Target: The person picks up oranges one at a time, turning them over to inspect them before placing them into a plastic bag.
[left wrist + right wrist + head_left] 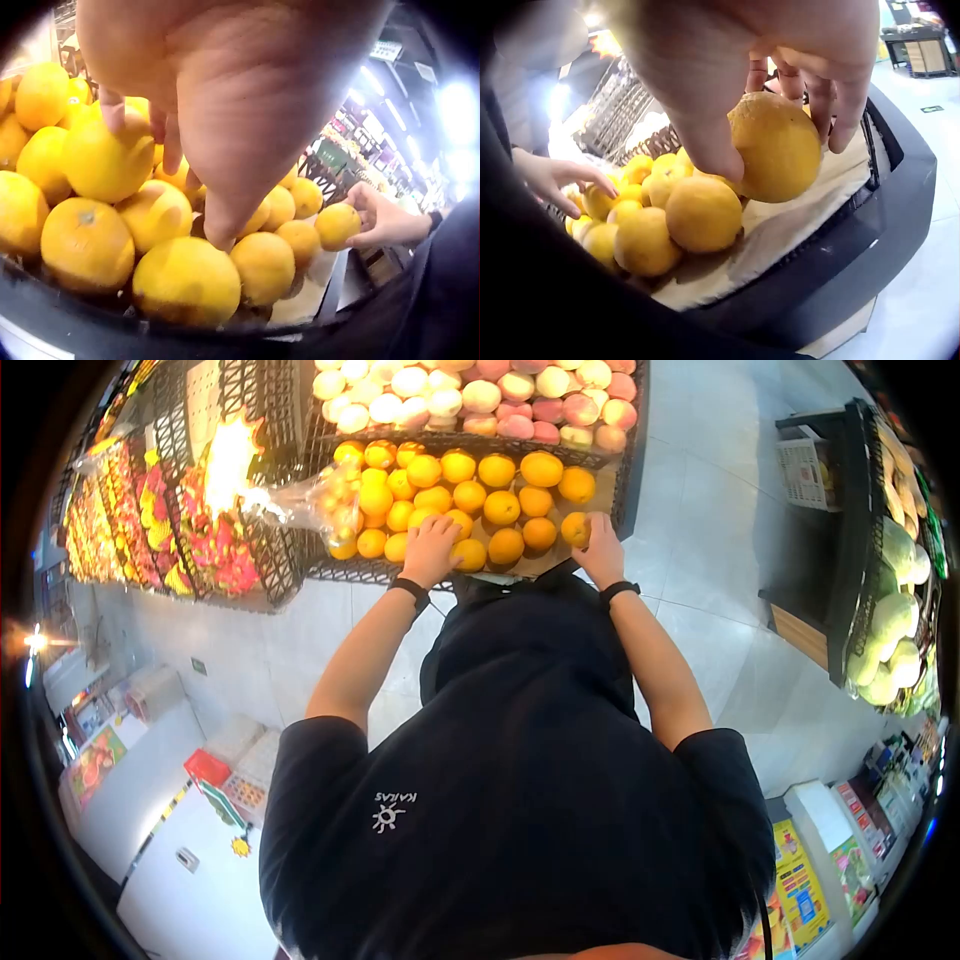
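Note:
At the front right corner of the orange crate, my right hand [600,550] grips an orange [776,146], thumb on the near side and fingers round the far side. That orange is at the end of the front row, over the pale liner [780,225]. My left hand [432,550] lies over the pile with its fingers spread, fingertips touching an orange [109,161] and the thumb pointing down among the front ones. Loose oranges [502,508] lie around both hands. A clear plastic bag [310,500] rests at the pile's left end.
Behind the oranges are peaches [480,398] in another crate section. Dragon fruit [222,545] fills crates to the left. The crate's dark rim [840,262] runs along the front. A separate stand with pale green melons [893,620] is at the far right, across the tiled floor [700,490].

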Demonstrator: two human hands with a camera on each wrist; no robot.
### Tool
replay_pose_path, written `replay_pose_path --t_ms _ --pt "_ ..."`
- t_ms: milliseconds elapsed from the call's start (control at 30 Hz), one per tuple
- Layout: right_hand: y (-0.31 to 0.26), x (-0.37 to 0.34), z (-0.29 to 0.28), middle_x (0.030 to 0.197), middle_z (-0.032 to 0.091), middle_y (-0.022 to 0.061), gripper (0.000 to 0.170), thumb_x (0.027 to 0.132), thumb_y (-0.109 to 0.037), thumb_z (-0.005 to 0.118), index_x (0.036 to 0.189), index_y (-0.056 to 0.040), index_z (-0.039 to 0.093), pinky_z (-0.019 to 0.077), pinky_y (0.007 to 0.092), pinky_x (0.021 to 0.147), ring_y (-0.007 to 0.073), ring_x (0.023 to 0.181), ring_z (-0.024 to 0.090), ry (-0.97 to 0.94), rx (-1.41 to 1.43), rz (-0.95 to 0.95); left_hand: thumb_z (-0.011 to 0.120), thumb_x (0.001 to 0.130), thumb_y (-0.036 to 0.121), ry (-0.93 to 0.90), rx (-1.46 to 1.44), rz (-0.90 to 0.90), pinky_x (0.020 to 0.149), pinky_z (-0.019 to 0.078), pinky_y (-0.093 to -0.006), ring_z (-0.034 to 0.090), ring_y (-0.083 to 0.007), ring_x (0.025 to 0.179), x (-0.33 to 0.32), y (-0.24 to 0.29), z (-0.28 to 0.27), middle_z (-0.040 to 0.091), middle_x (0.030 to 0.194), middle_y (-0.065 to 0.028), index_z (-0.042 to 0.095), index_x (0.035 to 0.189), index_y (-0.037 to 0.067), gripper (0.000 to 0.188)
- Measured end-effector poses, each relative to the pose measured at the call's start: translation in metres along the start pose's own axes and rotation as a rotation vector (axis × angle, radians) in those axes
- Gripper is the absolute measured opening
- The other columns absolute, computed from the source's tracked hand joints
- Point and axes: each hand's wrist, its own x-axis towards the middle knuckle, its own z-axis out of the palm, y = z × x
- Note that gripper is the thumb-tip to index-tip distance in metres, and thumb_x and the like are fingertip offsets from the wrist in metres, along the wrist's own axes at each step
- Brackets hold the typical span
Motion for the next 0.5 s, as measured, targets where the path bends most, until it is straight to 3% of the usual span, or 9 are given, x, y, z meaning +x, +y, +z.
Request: replay_pose_path --t_ms 100,233,300,367,433,500 --pt "0.015 0.007 0.008 0.125 0.059 0.0112 0.053 0.078 -0.014 0.082 0.121 -0.0125 0.051 0.0562 0.0503 0.087 0.0405 0.108 0.064 -0.074 -0.032 -0.071 0.088 0.076 0.030 0.100 0.185 -0.072 0.110 0.0359 -0.0539 0.039 -0.0291 0.149 -0.012 0.006 0.031 0.056 0.149 -0.0029 0.064 0.134 0.022 0.064" --pt "0.020 0.018 0.015 0.136 0.058 0.0125 0.054 0.084 -0.014 0.080 0.128 -0.0147 0.050 0.0572 0.0503 0.088 0.0396 0.116 0.065 -0.153 -0.046 -0.052 0.091 0.073 0.026 0.134 0.175 -0.154 0.110 0.0338 -0.0575 0.030 -0.0365 0.154 -0.017 0.017 0.037 0.052 0.154 -0.0023 0.066 0.134 0.027 0.065" --pt "0.020 0.023 0.017 0.140 0.056 0.0140 0.055 0.086 -0.013 0.078 0.134 -0.0158 0.049 0.0574 0.0511 0.089 0.0408 0.117 0.065 -0.194 -0.054 -0.070 0.093 0.071 0.027 0.061 0.164 -0.179 0.112 0.0327 -0.0609 0.026 -0.0385 0.156 -0.017 0.019 0.033 0.048 0.158 -0.0023 0.068 0.133 0.030 0.067" --pt "0.013 0.029 0.010 0.140 0.056 0.0148 0.061 0.086 -0.011 0.077 0.140 -0.0156 0.048 0.0553 0.0502 0.095 0.0423 0.123 0.061 -0.277 -0.058 0.049 0.095 0.069 0.033 -0.017 0.155 -0.181 0.113 0.0314 -0.0648 0.023 -0.0380 0.157 -0.016 0.027 0.024 0.043 0.162 -0.0022 0.069 0.133 0.031 0.069" --pt "0.014 0.029 0.009 0.141 0.055 0.0170 0.063 0.087 -0.009 0.075 0.143 -0.0170 0.047 0.0545 0.0504 0.098 0.0437 0.125 0.059 -0.294 -0.026 0.027 0.095 0.068 0.038 -0.048 0.192 -0.187 0.112 0.0313 -0.0681 0.021 -0.0376 0.158 -0.011 0.031 0.027 0.038 0.165 -0.0034 0.067 0.137 0.029 0.075" --pt "0.024 0.027 0.021 0.143 0.053 0.0172 0.064 0.088 -0.010 0.074 0.146 -0.0183 0.048 0.0567 0.0517 0.091 0.0437 0.117 0.064 -0.208 -0.005 -0.095 0.094 0.069 0.039 -0.053 0.213 -0.135 0.111 0.0321 -0.0691 0.020 -0.0371 0.158 -0.008 0.030 0.035 0.036 0.167 -0.0046 0.065 0.140 0.029 0.077"
